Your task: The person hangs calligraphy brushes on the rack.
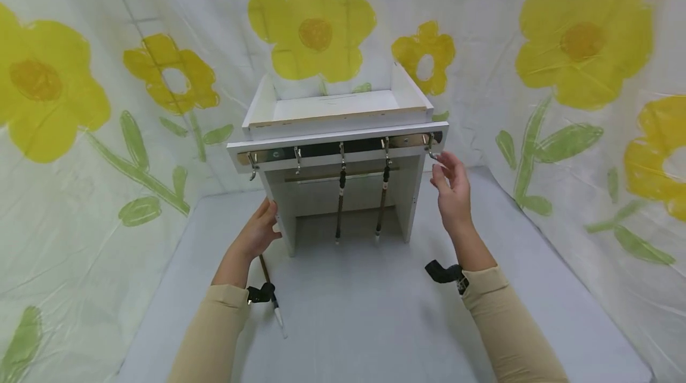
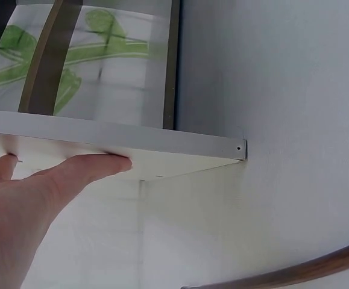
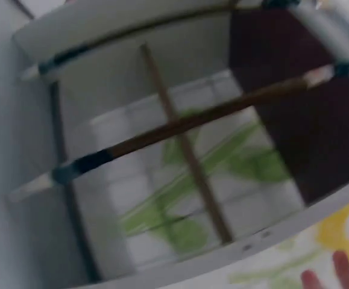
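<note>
Two calligraphy brushes hang tips down from the hook rail (image 1: 308, 153) of a white wooden shelf unit (image 1: 409, 204): a middle brush (image 1: 340, 210) and a brush (image 1: 382, 204) on the hook to its right. My left hand (image 1: 256, 233) rests against the left side panel (image 2: 198, 164), fingers extended along its outer face. Up at the rail's right end, my right hand (image 1: 453, 192) has its fingertips right at the last hook (image 1: 430, 148), thumb and fingers apart. A third brush (image 1: 276, 305) lies on the table below my left wrist, partly hidden by it.
The shelf unit has an open tray top (image 1: 332, 106) and a thin wooden crossbar (image 3: 189, 153) inside. It stands on a pale table (image 1: 354, 323). Flower-printed curtains (image 1: 187, 8) enclose the table at the back and sides.
</note>
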A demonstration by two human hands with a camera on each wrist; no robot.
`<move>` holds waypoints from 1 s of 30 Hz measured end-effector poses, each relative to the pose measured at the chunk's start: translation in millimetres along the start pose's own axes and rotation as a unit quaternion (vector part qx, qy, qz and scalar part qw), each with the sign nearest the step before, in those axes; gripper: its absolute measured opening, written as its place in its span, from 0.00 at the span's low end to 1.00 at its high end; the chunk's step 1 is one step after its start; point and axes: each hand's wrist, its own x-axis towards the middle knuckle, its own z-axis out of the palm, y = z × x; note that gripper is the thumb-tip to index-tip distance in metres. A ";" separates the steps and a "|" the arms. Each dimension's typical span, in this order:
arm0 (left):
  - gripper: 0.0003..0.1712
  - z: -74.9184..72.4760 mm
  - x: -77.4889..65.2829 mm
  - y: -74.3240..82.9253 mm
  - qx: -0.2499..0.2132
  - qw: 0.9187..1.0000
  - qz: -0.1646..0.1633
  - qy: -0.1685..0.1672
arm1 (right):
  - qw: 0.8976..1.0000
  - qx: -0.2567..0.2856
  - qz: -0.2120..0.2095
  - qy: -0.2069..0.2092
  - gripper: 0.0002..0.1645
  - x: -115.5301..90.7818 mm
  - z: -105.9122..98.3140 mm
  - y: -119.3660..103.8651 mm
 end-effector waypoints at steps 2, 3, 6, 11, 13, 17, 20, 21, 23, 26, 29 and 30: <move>0.42 0.9 -0.9 -0.5 -0.001 1.000 -0.002 0.002 | 0.999 0.012 0.048 -0.019 0.27 3.0 -2.2 13.3; 0.42 1.2 -1.1 -0.8 0.000 1.000 -0.003 0.001 | 0.997 0.012 0.069 -0.031 0.29 3.4 -2.9 19.1; 0.41 2.1 -0.7 -1.3 0.003 1.000 -0.007 0.003 | 0.990 0.015 0.119 -0.079 0.36 4.1 -3.6 32.6; 0.42 4.7 -3.5 3.1 0.043 0.999 -0.023 0.021 | 0.970 0.010 0.179 -0.167 0.41 4.7 -2.1 46.1; 0.41 5.2 -9.0 7.4 0.057 0.998 -0.032 0.025 | 0.966 0.006 0.182 -0.183 0.42 4.4 -0.9 48.7; 0.35 0.4 -31.0 17.0 0.018 0.999 -0.044 0.009 | 0.965 -0.005 0.180 -0.188 0.42 3.6 1.5 51.2; 0.35 -5.8 -52.6 22.7 -0.015 0.997 -0.072 0.027 | 0.964 -0.015 0.177 -0.197 0.42 4.0 1.5 52.4; 0.36 -7.5 -59.4 24.0 -0.019 0.995 -0.089 0.047 | 0.964 -0.019 0.175 -0.200 0.41 4.3 1.0 52.6; 0.40 -9.8 -71.0 24.4 -0.003 0.986 -0.132 0.100 | 0.963 -0.024 0.174 -0.205 0.41 5.5 -0.7 53.1; 0.44 -10.8 -82.5 17.8 0.036 0.966 -0.195 0.167 | 0.962 -0.030 0.173 -0.210 0.41 7.4 -3.7 53.0; 0.44 -9.8 -87.1 3.5 0.082 0.949 -0.228 0.201 | 0.962 -0.027 0.171 -0.211 0.41 8.4 -4.1 53.1; 0.45 -9.1 -87.4 -2.4 0.093 0.945 -0.234 0.209 | 0.962 -0.025 0.171 -0.212 0.41 8.6 -3.6 53.0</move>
